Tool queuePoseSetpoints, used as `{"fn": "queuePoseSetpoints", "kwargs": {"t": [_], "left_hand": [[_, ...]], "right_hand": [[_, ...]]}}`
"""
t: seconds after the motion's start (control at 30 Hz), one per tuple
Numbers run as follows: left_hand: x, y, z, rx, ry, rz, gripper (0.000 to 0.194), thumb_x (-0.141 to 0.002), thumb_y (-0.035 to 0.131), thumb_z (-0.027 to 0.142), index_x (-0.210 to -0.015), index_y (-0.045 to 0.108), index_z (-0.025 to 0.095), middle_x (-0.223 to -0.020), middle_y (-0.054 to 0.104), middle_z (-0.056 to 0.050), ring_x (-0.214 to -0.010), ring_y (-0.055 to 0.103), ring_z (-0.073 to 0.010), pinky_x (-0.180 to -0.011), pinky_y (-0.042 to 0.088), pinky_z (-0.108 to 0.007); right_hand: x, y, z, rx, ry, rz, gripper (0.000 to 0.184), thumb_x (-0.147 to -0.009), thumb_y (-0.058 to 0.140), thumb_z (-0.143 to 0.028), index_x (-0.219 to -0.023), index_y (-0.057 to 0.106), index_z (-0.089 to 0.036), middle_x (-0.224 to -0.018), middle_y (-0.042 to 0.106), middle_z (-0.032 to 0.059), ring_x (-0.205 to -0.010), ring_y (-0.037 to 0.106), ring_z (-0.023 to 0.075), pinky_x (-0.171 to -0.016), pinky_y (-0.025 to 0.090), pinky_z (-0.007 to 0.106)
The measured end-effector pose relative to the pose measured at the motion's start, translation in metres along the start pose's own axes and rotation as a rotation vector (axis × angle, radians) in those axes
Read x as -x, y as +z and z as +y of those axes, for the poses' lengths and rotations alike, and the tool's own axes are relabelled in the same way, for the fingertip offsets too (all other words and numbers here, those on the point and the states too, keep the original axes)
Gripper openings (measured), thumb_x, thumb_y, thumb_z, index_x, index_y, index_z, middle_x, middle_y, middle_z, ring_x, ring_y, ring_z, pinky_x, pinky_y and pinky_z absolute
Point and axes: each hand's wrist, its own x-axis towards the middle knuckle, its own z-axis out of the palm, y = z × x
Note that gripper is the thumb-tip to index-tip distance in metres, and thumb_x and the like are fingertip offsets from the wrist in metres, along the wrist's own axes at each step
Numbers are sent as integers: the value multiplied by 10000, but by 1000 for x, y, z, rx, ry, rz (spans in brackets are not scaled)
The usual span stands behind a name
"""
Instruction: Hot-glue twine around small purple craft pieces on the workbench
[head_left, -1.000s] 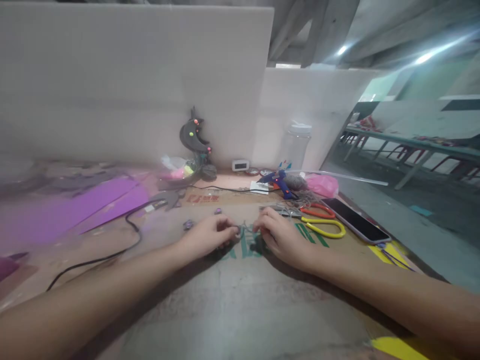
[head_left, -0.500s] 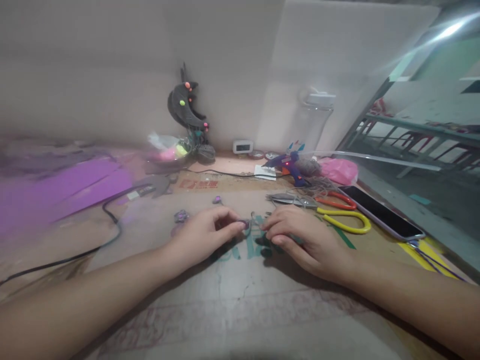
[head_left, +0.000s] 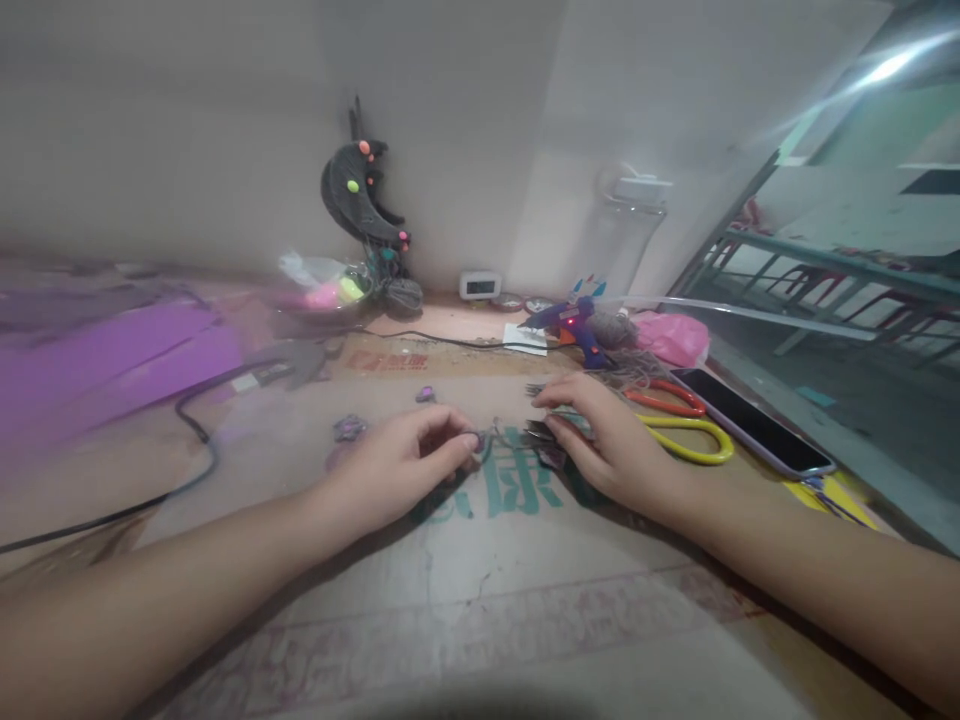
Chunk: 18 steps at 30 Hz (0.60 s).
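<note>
My left hand [head_left: 412, 450] is closed, thumb and forefinger pinching a small purple piece [head_left: 480, 441]; a thin wire-like bit sticks out to its right. My right hand [head_left: 607, 430] lies over the yellow-handled scissors [head_left: 705, 441], its thumb and forefinger apart around the metal blades [head_left: 538, 434]. Whether it touches them I cannot tell. Red-handled scissors [head_left: 679, 400] lie just behind, their blades partly hidden by my fingers. Small purple pieces, one flower-like [head_left: 349, 428] and one bud-like [head_left: 426, 394], rest beyond my left hand.
A blue glue gun [head_left: 577, 325] with a lit red light stands at the back, near grey yarn [head_left: 611, 325] and a pink bag [head_left: 671, 340]. A phone [head_left: 754, 420] lies right. A black cord [head_left: 214, 455] and purple sheets [head_left: 150, 340] are left; a dark crescent [head_left: 352, 195] stands behind.
My right hand has moved away from the pinched piece toward the scissors' blades, its fingers spreading. My left hand still holds the piece. The view has shifted slightly.
</note>
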Motion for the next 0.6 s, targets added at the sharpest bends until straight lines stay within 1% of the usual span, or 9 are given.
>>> {"fn": "queuePoseSetpoints", "kwargs": {"t": [0.07,0.13,0.23,0.3,0.43,0.6], "left_hand": [[0,0,-1,-18,7,-4,266,-860,533,448,-847,631,201,-735,668,-28,-596,552,-137,-511,403,-223],[0,0,-1,-47,11,-10,264,-851,547,449,-843,641,202,-735,670,-23,-593,547,-135,-512,401,-223],[1,0,1,-78,29,-14,264,-848,554,447,-848,652,202,-736,671,-14,-597,546,-131,-524,403,-221],[1,-1,3,-93,42,-22,265,-853,549,442,-856,654,199,-743,674,-11,-616,556,-131,-540,409,-220],[2,-2,7,-115,44,-38,269,-873,524,429,-874,643,187,-744,678,-7,-611,557,-121,-560,414,-221],[3,-2,7,-132,56,-42,262,-877,524,422,-890,644,189,-780,693,-14,-648,578,-127,-580,421,-227]], "right_hand": [[0,0,0,5,-13,17,249,-885,499,-145,-1112,537,-239,-1093,608,108,-1049,568,256,-883,480,441],[1,-1,-7,-14,-70,19,257,-868,504,-123,-1086,549,-251,-1116,625,97,-1081,571,251,-934,456,456],[3,-4,-22,-16,-197,-28,264,-836,499,-83,-1011,562,-271,-1114,670,55,-1073,594,231,-1026,372,497],[4,-6,-28,11,-250,-53,276,-820,498,-65,-999,565,-264,-1122,686,35,-1081,598,217,-1060,329,506],[5,-7,-29,51,-291,-55,268,-798,515,-34,-986,573,-217,-1119,699,21,-1110,581,192,-1084,312,470],[5,-6,-29,69,-342,-62,276,-806,507,-21,-1002,576,-204,-1120,704,9,-1103,570,184,-1088,309,461]]}}
